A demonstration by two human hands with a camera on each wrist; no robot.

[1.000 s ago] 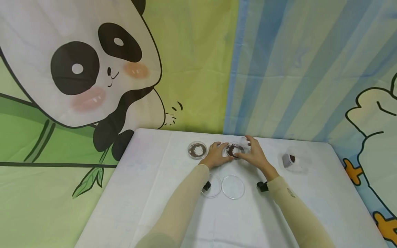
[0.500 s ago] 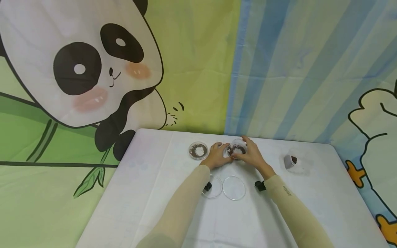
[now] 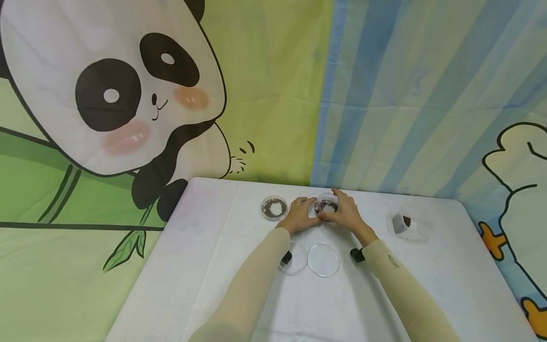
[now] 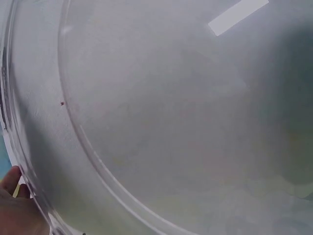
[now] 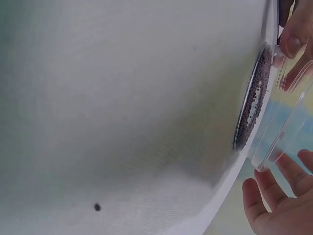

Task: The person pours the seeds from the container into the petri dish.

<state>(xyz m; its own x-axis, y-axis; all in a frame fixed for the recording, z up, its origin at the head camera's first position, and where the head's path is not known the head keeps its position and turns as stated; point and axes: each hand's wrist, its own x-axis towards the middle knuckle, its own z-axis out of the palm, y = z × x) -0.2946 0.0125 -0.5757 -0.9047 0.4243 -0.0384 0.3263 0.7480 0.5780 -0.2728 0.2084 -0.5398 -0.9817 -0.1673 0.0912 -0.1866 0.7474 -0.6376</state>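
Toward the back of the table, a petri dish of dark granules topped with white ones [image 3: 326,206] lies between the two hands. My left hand [image 3: 296,218] grips around its left side, thumb in front and fingers behind. In the right wrist view, a clear round plastic dish [image 5: 279,129] stands slightly above the granules [image 5: 254,100], empty. My right hand [image 3: 347,216] holds this clear dish by its right edge, fingertips at the rim. A second petri dish of the same granules [image 3: 274,208] sits left of my left hand.
Two clear round plastic pieces lie in front: one under the left forearm [image 3: 298,259], the other beside it [image 3: 324,260]. At the right, a small pale cup with dark contents [image 3: 400,223] adjoins something transparent [image 3: 419,223]. A printed curtain hangs behind the table.
My right hand has moved left, bringing the clear plastic dish from the right side of the granule dish to over it. The left hand has stayed in place.
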